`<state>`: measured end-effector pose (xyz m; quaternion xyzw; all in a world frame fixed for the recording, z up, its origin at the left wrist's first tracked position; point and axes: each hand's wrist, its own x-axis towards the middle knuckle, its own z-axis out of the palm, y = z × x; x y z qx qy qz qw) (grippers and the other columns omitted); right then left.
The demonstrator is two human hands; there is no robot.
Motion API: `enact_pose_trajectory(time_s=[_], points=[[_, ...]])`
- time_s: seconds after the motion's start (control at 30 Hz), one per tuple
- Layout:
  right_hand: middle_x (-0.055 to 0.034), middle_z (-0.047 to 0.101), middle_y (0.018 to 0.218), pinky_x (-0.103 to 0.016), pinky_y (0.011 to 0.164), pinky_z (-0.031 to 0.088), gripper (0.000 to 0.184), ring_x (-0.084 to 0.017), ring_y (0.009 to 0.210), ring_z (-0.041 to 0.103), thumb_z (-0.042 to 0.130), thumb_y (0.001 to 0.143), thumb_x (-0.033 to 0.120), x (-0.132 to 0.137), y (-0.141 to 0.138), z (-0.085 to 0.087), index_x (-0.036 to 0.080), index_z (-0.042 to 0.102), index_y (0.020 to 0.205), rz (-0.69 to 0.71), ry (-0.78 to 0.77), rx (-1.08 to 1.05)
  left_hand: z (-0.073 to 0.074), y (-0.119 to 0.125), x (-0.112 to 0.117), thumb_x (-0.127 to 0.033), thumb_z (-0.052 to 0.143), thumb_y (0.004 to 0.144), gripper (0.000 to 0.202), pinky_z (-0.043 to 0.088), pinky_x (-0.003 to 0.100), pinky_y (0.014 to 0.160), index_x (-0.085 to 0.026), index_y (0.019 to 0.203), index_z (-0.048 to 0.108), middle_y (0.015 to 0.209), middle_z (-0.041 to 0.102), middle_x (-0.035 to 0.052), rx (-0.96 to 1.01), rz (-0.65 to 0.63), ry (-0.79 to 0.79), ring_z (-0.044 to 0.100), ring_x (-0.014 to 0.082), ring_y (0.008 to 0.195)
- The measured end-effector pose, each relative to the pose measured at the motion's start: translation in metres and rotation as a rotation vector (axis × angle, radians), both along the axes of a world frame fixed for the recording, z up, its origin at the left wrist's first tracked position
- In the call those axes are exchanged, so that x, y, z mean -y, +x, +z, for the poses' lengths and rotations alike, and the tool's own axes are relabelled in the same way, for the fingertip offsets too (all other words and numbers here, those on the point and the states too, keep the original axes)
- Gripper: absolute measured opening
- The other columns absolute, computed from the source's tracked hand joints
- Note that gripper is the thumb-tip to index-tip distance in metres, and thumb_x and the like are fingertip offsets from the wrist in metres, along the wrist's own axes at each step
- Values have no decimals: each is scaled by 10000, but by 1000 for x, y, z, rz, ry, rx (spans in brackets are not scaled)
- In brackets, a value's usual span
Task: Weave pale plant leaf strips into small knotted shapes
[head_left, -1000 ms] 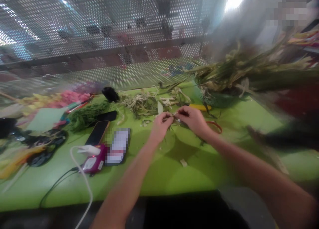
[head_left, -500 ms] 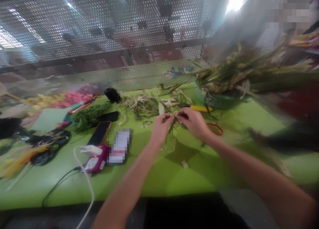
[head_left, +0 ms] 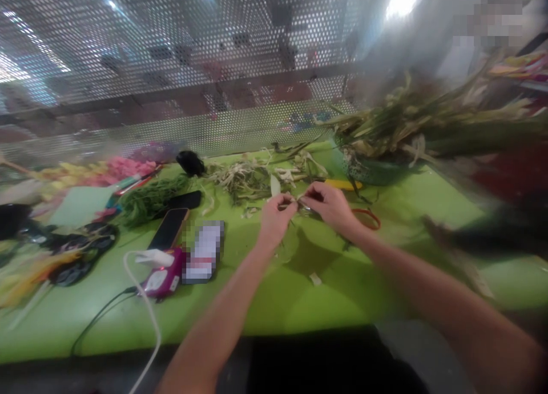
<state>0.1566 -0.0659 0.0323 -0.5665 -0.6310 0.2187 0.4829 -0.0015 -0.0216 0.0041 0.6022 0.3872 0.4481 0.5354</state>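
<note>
My left hand (head_left: 274,220) and my right hand (head_left: 329,208) meet just above the green tabletop (head_left: 291,311), fingertips almost touching. Both are closed in a pinch on a small strip of dried leaf (head_left: 298,199), mostly hidden by the fingers. Behind my left hand a pale leaf piece (head_left: 274,185) stands up, near a pile of dry leaf strips (head_left: 240,178). A yellow object (head_left: 343,184), possibly a handle, lies beyond my right hand. An orange-red loop (head_left: 367,218) is beside my right wrist. A small pale scrap (head_left: 315,278) rests nearer me.
Long leaves overflow a green perforated basket (head_left: 363,171) at right. To the left are a dark phone (head_left: 170,228), a lit phone (head_left: 204,252), a purple power adapter (head_left: 161,281) with cables, green plant matter (head_left: 149,198) and a black object (head_left: 190,163). Perforated metal mesh (head_left: 192,57) stands behind.
My hands stay pinched together, with small finger shifts. Thin strands that hung below the left fingers show less now. The whole view has shifted slightly.
</note>
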Motion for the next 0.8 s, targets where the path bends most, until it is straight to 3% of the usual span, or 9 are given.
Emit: enact_pose_trajectory(time_s=[0.2,0.33,0.47,0.53,0.67,0.73,0.8], points=[[36,536,639,-228,576,346,109,-105,607,464,605,780,246,-4,0,-6,179,574,699,-40,26,-40,10,2,6,-366,704,725,232,435,235,679,-158,821,667,770,661,11,-20,-78,6,555,109,670],[6,639,753,-231,611,384,187,-121,664,530,593,842,346,-6,15,6,173,658,873,80,16,51,9,-3,-1,-327,705,715,182,412,212,637,-164,787,665,700,627,-17,26,15,-30,527,88,625],[-20,699,863,-262,677,425,223,-160,752,609,533,906,352,5,49,15,203,690,955,39,-86,358,11,-14,-15,-288,724,666,154,383,198,576,-163,732,664,628,597,-29,126,166,-54,497,75,566],[-47,703,922,-301,737,453,193,-194,820,623,549,895,311,19,64,5,208,703,949,25,-148,543,13,-18,-21,-271,729,641,147,377,196,563,-163,717,663,607,589,-35,188,205,-66,496,73,551],[-124,638,1134,-412,900,475,296,-274,1051,581,587,873,312,55,78,-34,189,668,1130,-13,-128,735,16,-19,-25,-278,728,625,159,378,201,542,-160,704,657,581,587,-34,283,204,-97,491,73,523],[-127,632,1140,-425,887,489,318,-277,1050,578,556,897,329,70,80,-47,191,652,1166,-72,-114,756,15,-18,-25,-287,733,621,170,384,203,543,-159,703,657,581,589,-32,303,188,-100,492,74,520],[-111,646,1108,-408,857,501,313,-267,1016,591,542,911,363,77,81,-49,199,661,1149,-76,-137,761,15,-17,-24,-292,743,619,177,387,201,549,-159,703,661,590,593,-30,301,181,-94,497,71,527]])
